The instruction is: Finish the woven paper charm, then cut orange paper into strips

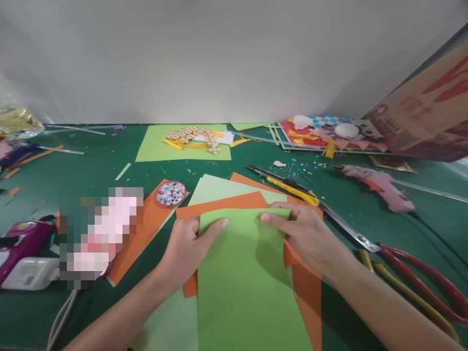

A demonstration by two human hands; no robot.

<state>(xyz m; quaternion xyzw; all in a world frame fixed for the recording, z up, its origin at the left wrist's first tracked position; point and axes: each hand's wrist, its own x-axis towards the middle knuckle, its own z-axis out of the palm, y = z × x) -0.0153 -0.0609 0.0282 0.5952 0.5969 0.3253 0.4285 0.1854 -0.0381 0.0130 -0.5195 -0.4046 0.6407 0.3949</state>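
Observation:
A bright green sheet of paper is held up between both hands, its top edge slightly curled. My left hand pinches its upper left side, thumb on the front face and fingers behind. At the upper right, my right hand grips the same sheet, thumb in front. Beneath and behind it lie orange sheets and pale green sheets, fanned out and partly hidden. A yellow utility knife lies just beyond my right hand.
Red-handled scissors and a pink glue gun lie to the right. On the left are a round box of googly eyes, a blurred-out pink object and a white charger. Woven paper pieces lie at the back.

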